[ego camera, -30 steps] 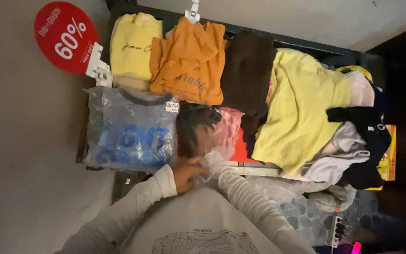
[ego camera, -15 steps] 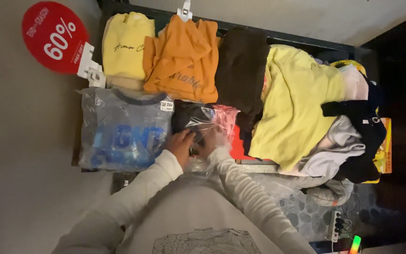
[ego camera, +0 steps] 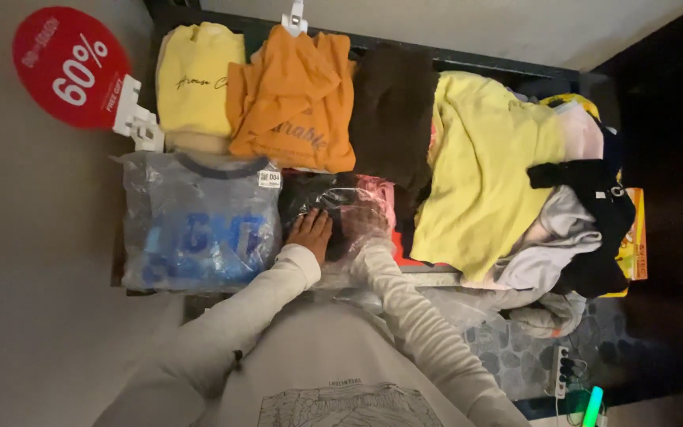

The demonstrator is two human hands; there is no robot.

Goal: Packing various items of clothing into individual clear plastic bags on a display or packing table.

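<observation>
on the dark display table [ego camera: 132, 278], head view: left hand [ego camera: 311, 234] lies flat, fingers spread, pressing the clear plastic bag with a dark folded garment [ego camera: 341, 217] so it stays put. right hand [ego camera: 361, 229] sits inside or under the bag, grip cannot be told. bag lies between the bagged grey-blue shirt [ego camera: 199, 221] and the yellow sweatshirt [ego camera: 488, 170], below the orange hoodie [ego camera: 298, 103].

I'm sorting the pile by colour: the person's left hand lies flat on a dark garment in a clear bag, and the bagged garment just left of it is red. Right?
Not quite. In the head view the left hand does lie flat on the dark bagged garment, but the bagged garment beside it is grey with blue lettering, not red.
</observation>
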